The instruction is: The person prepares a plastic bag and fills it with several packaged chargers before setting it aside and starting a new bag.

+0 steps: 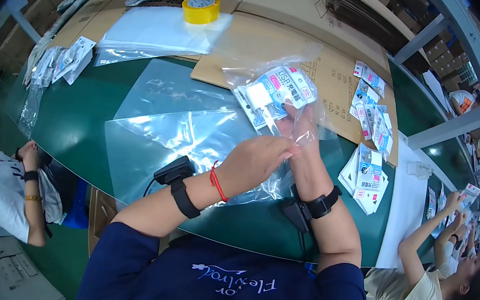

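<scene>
Several charger packs (285, 87), white and blue cards with a white plug showing, are gripped by my right hand (303, 129). A clear plastic bag (242, 69) surrounds the packs, and its film reaches down over the right hand toward the wrist. With its fingers closed, my left hand (260, 155) pinches the bag's edge close to the right wrist. Beneath both forearms, more clear plastic bags (162, 122) lie flat on the green table.
To the right lies a pile of charger packs (367, 176), with more packs (375, 121) on a cardboard sheet (333, 110). A yellow tape roll (201, 11) rests on stacked clear bags (147, 29). Bagged packs (71, 63) sit at left. People (417, 268) work on both sides.
</scene>
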Available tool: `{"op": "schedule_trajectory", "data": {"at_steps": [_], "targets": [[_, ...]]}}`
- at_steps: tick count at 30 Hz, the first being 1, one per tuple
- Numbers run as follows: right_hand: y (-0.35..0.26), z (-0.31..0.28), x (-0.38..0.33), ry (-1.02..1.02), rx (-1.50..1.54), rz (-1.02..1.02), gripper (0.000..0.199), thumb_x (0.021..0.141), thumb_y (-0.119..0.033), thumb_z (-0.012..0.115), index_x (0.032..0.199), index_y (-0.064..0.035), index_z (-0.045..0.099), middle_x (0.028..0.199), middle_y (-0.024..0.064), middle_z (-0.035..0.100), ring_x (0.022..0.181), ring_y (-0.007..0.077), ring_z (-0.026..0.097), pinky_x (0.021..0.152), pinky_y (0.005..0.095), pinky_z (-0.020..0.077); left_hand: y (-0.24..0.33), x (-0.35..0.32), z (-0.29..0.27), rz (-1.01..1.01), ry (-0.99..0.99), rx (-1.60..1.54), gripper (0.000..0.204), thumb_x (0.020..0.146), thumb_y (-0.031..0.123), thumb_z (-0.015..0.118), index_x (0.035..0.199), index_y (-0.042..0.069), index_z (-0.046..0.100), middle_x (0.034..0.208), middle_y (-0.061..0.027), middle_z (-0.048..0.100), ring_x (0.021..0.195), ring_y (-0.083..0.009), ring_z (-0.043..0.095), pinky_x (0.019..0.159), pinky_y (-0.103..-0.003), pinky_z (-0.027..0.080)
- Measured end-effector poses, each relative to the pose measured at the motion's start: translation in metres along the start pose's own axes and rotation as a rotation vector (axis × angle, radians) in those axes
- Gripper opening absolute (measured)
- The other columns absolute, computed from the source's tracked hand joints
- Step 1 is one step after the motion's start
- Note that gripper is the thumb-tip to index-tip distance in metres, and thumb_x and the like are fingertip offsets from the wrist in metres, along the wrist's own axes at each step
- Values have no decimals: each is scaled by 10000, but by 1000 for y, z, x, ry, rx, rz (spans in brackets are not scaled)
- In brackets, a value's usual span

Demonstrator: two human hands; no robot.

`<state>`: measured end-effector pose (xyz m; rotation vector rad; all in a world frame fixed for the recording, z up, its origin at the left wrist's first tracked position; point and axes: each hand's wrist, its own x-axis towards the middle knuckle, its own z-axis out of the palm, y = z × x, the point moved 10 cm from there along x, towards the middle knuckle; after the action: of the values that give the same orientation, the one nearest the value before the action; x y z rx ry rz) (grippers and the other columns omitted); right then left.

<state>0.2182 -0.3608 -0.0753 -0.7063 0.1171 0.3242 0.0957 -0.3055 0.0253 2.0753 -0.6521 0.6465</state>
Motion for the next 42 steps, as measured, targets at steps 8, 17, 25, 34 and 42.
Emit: {"op": "schedule_trajectory", "data": {"at_steps": [8,17,25,34,42], "targets": [[-14,28,-15,-161,-51,-173,534,921,33,447,1388,-143,259,1295,139,429,1184,276,483,983,473,451,30,1,-4,105,-7,56,186,795,38,618,976,-5,611,853,-136,626,770,-303,616,666,-372,495],[-5,38,-13,-197,-96,-178,442,955,-14,411,1357,-124,264,1297,136,421,1177,275,489,976,464,455,73,-13,9,411,-147,2,295,741,51,603,1028,-17,596,834,-88,580,722,-242,590,620,-323,477],[2,37,-1,-11,-22,-77,493,941,24,403,1398,-117,284,1348,149,410,1220,307,467,1021,474,424,133,-43,26,583,-235,-148,315,761,67,580,1056,-44,574,820,-59,548,723,-203,563,626,-286,466],[11,53,0,-273,-84,7,421,936,10,411,1343,-83,349,1309,151,447,1187,272,492,1002,429,435,116,-31,22,487,-150,-156,310,770,81,563,1045,-61,565,803,-56,531,718,-173,553,632,-263,465],[69,58,-53,-309,-557,317,463,920,-151,541,1341,-26,395,1205,138,525,1098,231,526,900,334,458,143,-53,34,575,-253,-133,283,764,99,561,1006,-47,577,802,-48,542,727,-155,559,635,-258,468]]}}
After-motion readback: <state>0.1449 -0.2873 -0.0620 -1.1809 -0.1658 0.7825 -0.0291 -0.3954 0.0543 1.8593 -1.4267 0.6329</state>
